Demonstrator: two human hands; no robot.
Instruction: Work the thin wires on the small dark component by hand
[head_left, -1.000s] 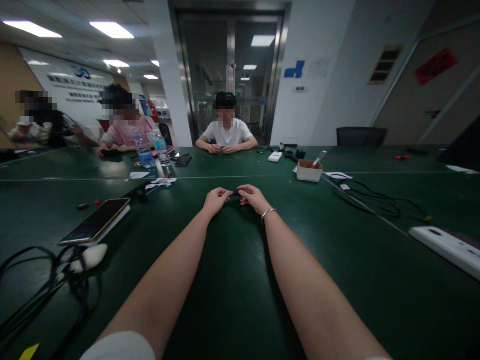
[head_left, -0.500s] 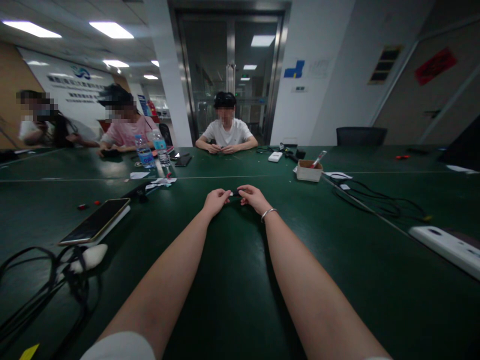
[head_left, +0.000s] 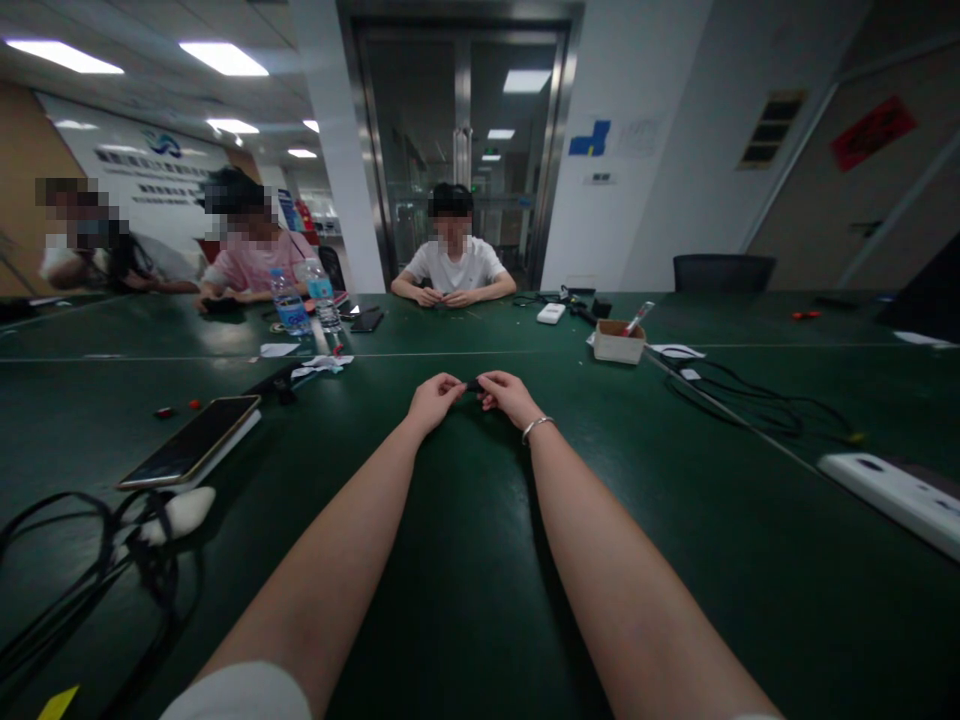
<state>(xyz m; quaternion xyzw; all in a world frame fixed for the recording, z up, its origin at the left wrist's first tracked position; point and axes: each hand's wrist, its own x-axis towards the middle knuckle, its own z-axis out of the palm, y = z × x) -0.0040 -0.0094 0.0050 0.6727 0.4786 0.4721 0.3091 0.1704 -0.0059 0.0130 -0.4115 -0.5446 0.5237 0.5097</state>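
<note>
Head view: pinches small dark object [head_left: 472,386] at its left end with left hand [head_left: 435,402], right end with right hand [head_left: 511,399]; long axis seemingly left to right, equally near both.

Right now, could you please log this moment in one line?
left hand: pinching small black object; right hand: pinching its other end; open box: beyond right hand

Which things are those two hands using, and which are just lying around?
In use:
small dark object, pinched between the left hand and right hand; too small to identify

Just lying around:
large phone on the left
small open box
white power strip on the right
</note>
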